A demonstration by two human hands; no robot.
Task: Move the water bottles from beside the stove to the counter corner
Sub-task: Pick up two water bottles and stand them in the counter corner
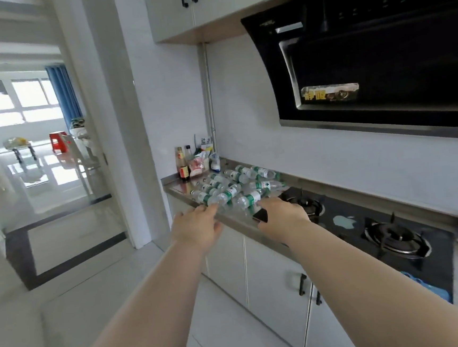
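Observation:
Several clear water bottles point(234, 186) with green labels lie on their sides in a loose pile on the steel counter point(178, 190), left of the black gas stove point(365, 225). My left hand point(196, 226) reaches the front edge of the pile, fingers spread, fingertips touching the nearest bottle point(210, 198). My right hand point(280, 214) rests over the front right bottles next to the stove's left burner, fingers curled down; what it grips is hidden. A dark flat object point(260, 215) lies at its thumb.
Sauce bottles point(182, 163) and packets point(198, 165) crowd the counter's far left corner by the wall. A black range hood point(378, 58) hangs above the stove. White cabinets point(273, 280) sit below. A doorway opens left to a living room.

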